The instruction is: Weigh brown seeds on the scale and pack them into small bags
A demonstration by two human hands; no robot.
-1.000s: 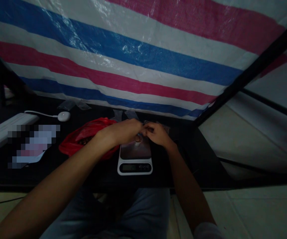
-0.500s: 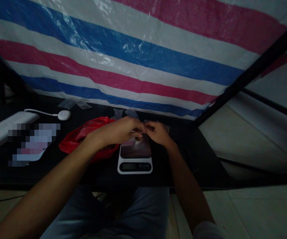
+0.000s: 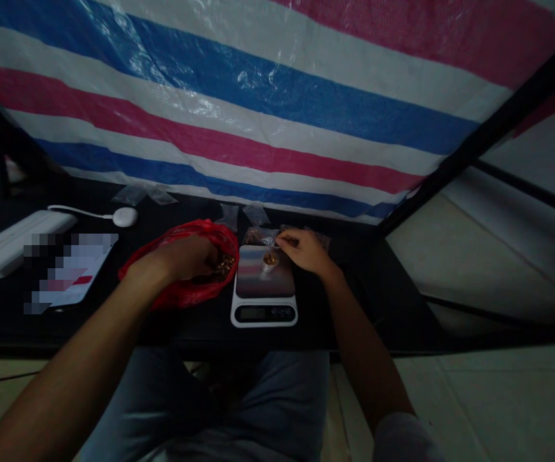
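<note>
A white kitchen scale (image 3: pixel 264 301) sits on the dark table (image 3: pixel 354 301) in front of me, and a small cup (image 3: pixel 270 260) of brownish pieces stands on its platform. My left hand (image 3: pixel 185 258) reaches into a red plastic bag (image 3: pixel 181 292) holding similar small brown pieces; its fingers are curled inside the bag. My right hand (image 3: pixel 303 249) is just behind the scale, fingers pinched on the edge of a small clear bag (image 3: pixel 259 236) with dark contents.
Several empty clear bags (image 3: pixel 145 194) lie along the table's back edge under a striped tarp (image 3: pixel 277 109). A white keyboard (image 3: pixel 15 240), a white mouse (image 3: pixel 126 217) and a blurred paper (image 3: pixel 70 269) lie to the left. Tiled floor is on the right.
My left hand has left the cup over the scale and moved left into the red bag. The cup now shows uncovered. My right hand has stayed about where it was.
</note>
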